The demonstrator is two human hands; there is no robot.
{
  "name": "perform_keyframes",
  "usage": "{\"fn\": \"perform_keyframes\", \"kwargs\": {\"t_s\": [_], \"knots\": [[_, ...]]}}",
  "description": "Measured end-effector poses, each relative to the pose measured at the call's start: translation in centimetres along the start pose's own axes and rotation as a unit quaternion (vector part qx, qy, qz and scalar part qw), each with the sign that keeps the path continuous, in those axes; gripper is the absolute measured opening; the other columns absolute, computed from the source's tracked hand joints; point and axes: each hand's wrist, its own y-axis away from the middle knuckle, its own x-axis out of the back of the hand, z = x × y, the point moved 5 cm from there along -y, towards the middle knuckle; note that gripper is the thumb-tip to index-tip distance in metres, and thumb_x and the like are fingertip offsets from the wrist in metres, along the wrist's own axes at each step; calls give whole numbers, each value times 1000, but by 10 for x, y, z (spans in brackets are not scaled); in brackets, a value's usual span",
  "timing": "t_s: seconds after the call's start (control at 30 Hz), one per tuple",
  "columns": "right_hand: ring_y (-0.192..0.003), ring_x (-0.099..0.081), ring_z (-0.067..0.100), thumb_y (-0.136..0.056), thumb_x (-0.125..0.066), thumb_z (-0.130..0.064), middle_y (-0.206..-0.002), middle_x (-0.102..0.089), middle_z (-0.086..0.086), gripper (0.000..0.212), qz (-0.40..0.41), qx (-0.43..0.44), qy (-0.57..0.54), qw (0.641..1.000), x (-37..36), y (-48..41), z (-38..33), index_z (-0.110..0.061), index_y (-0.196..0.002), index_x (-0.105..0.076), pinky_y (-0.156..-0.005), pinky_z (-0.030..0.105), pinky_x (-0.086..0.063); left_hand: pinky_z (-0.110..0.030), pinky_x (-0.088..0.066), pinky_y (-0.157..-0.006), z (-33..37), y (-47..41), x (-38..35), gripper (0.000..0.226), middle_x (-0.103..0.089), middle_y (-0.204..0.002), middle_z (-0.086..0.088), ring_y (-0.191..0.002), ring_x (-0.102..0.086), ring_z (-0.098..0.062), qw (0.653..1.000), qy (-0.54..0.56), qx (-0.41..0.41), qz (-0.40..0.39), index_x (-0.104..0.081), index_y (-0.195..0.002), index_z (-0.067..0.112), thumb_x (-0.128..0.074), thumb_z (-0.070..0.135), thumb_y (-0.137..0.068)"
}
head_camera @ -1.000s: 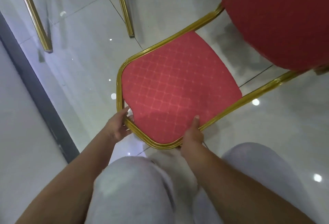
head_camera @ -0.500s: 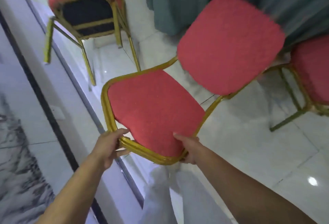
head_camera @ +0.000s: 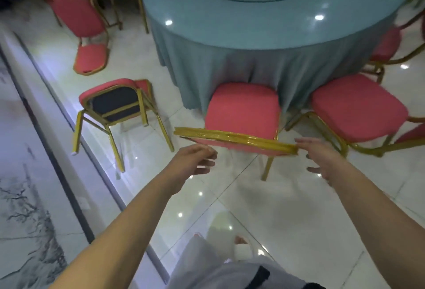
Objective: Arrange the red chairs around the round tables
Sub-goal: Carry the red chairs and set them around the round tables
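chair: the red chair (head_camera: 243, 107) is sitting straight ahead of both hands. its seat is showing edge-on between them and its padded back is rising just beyond your fingertips.
table: the round table (head_camera: 264, 36) is standing past the chair back, with its teal cloth hanging down behind the padding. i cannot tell whether cloth and chair are touching.
left hand: your left hand (head_camera: 195, 159) is hovering just under the left stretch of the gold seat rim (head_camera: 234, 138) with fingers loosely curled. blur is hiding whether they are gripping the rim.
right hand: your right hand (head_camera: 322, 153) is reaching to the rim's right corner with fingers nearly straight and spread. the tips are at the metal and are closing on nothing.
weight: judging by the tube frame and thin pad, the chair is looking light enough to lift or slide with two hands, and stiff all through.
grip: the lacquered rim is looking smooth and likely slippery. you are better off hooking your fingers under the rim at both front corners, thumbs on the fabric, than pinching the metal.
floor: the glossy floor tiles (head_camera: 276, 219) under your hands are probably letting the legs skid easily, so be pushing gently.
neighbours: a tipped chair (head_camera: 115, 102) is lying to the left of your left hand. another red chair (head_camera: 356, 109) is standing just right of your right hand, so be minding its frame.
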Motion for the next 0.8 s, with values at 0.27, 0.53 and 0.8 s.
{"fn": "perform_keyframes", "kwargs": {"t_s": [0.27, 0.53, 0.8], "knots": [[-112, -58, 13, -88, -69, -26, -118, -66, -9, 27, 35, 288, 101, 952, -44, 48, -69, -27, -115, -70, -96, 34, -45, -39, -58, -89, -1, -10, 26, 16, -75, -101, -2, -98, -71, -23, 999, -44, 7, 14, -74, -103, 16, -63, 25, -95], [-101, -52, -18, -89, -69, -22, -111, -63, -22, 21, -149, 382, 164, 897, -206, 74, -116, -30, -109, -71, -81, 2, -37, -34, -60, -83, -15, -44, 126, 14, -74, -104, -3, -97, -71, -21, 998, 0, 16, 60, -76, -101, 21, -63, 22, -93], [-111, -57, 5, -91, -68, -25, -118, -64, -14, 18, -200, 320, 198, 905, -382, 45, -170, -34, -107, -68, -93, 31, -48, -30, -60, -78, -32, -88, 306, 13, -74, -101, -2, -95, -71, -20, 988, 72, 35, 131, -75, -98, 24, -64, 21, -93]]}}
